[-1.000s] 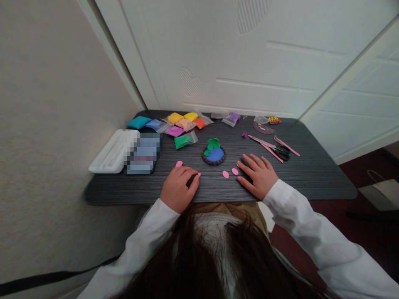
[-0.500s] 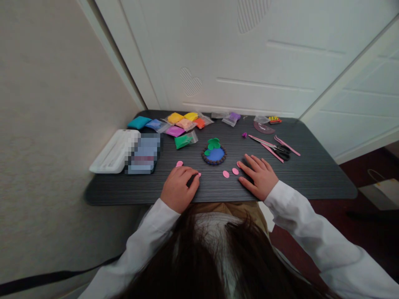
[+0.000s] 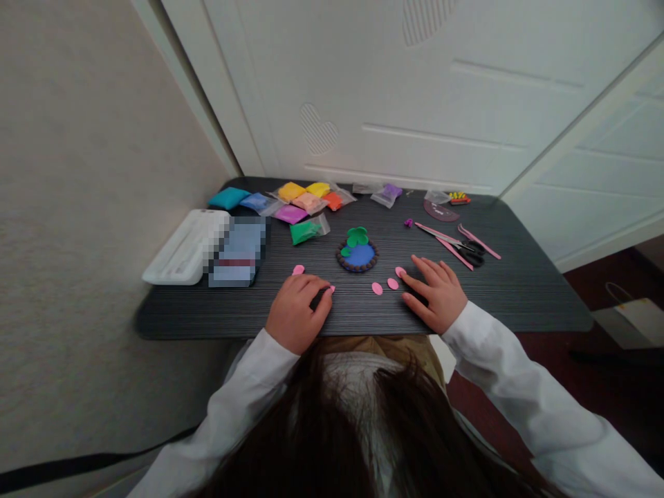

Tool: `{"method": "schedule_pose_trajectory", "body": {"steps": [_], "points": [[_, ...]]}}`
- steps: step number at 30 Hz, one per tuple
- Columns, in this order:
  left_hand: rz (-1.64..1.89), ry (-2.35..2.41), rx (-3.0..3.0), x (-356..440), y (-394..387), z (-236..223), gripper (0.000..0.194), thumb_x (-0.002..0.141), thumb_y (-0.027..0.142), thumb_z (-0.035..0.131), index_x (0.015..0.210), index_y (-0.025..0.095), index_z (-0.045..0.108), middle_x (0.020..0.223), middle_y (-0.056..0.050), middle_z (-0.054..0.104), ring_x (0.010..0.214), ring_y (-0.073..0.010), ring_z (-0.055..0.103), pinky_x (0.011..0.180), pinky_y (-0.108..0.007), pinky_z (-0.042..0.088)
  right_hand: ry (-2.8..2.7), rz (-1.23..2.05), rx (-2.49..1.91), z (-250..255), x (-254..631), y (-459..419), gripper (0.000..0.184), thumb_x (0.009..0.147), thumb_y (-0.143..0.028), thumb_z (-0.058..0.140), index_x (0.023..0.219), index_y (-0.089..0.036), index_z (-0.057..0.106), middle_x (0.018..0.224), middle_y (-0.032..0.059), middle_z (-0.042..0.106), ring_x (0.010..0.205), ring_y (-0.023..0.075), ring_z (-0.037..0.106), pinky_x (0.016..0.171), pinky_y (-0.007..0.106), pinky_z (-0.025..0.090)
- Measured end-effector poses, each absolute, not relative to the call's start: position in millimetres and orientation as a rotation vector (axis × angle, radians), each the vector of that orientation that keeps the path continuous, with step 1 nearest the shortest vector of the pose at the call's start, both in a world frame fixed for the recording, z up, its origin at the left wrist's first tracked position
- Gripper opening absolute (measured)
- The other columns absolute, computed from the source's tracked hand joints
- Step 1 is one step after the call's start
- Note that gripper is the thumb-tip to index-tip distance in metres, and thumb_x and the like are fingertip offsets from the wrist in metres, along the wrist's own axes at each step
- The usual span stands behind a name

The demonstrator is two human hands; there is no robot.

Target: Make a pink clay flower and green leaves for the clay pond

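Observation:
My left hand [image 3: 298, 312] rests near the table's front edge, thumb and forefinger pinched at a small pink clay piece [image 3: 333, 289], mostly hidden by the fingertips. Just beyond its knuckles lies a pink clay piece [image 3: 298, 270]. My right hand [image 3: 438, 297] is open, fingers spread, the forefinger tip touching a pink clay oval [image 3: 400, 272]. Two more flat ovals, one nearer [image 3: 393, 283] and one further left [image 3: 377, 288], lie beside it. Between and beyond the hands sits a round blue clay disc [image 3: 363, 256] with a brown beaded rim and green leaf shapes [image 3: 357, 236].
Bags of coloured clay [image 3: 306, 230] lie at the back left, near a white case [image 3: 187, 249] and a blurred-out flat object [image 3: 237, 252]. Scissors [image 3: 469, 250], pink tools [image 3: 486, 243] and a small purple piece [image 3: 409, 223] are at right. A white panelled surface [image 3: 389, 90] stands behind the table.
The right forefinger has shifted slightly, so more of the pink oval at its tip shows. The left hand holds its place. The view has tilted a little.

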State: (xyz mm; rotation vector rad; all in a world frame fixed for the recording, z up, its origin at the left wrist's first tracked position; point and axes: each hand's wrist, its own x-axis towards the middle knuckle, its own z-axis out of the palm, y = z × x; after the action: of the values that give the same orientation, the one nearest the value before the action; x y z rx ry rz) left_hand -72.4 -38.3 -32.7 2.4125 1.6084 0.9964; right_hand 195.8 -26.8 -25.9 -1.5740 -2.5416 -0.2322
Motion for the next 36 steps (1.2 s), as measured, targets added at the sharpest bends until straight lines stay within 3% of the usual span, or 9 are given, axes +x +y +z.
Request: {"method": "schedule_pose_trajectory", "body": {"steps": [7,27,32,36], "points": [[1.000,1.609,2.417,-72.3,-37.6,-33.8,0.016,0.076,0.024,0.045,0.084,0.018,0.057,0.084,-0.004,0.060,0.085,-0.0158,0.051,0.093,-0.037,0.032,-2.526,-0.253,-1.572,-23.5,193.7,-26.7,0.045,0.080,-0.046,0.034,0.122,-0.029,0.039,0.137,0.0076,0.021,0.119,0.0252,0.027,0.096,0.047,0.014],[0.992,1.618,2.430,-73.8,-37.3,-33.9,0.016,0.075,0.023,0.045,0.084,0.018,0.058,0.085,-0.004,0.061,0.085,-0.0168,0.052,0.089,-0.036,0.035,-2.548,-0.222,-1.605,-27.0,191.2,-25.7,0.049,0.079,-0.049,0.033,0.123,-0.027,0.036,0.138,0.0086,0.019,0.119,0.0264,0.026,0.095,0.048,0.015],[1.013,1.736,2.432,-76.1,-35.7,-37.6,0.019,0.074,0.022,0.046,0.086,0.019,0.060,0.085,-0.005,0.062,0.088,-0.0194,0.051,0.084,-0.037,0.036,-2.482,-0.168,-1.608,-30.5,196.2,-22.3,0.049,0.080,-0.046,0.034,0.124,-0.025,0.035,0.137,0.0088,0.020,0.119,0.0256,0.028,0.095,0.047,0.020],[0.957,1.747,2.485,-75.3,-35.2,-38.6,0.022,0.074,0.028,0.048,0.091,0.021,0.061,0.086,-0.006,0.061,0.085,-0.0207,0.049,0.082,-0.039,0.035,-2.237,-0.072,-1.638,-35.3,204.3,-16.8,0.048,0.081,-0.041,0.033,0.124,-0.021,0.035,0.133,0.0093,0.029,0.117,0.0239,0.032,0.094,0.043,0.028]]}}
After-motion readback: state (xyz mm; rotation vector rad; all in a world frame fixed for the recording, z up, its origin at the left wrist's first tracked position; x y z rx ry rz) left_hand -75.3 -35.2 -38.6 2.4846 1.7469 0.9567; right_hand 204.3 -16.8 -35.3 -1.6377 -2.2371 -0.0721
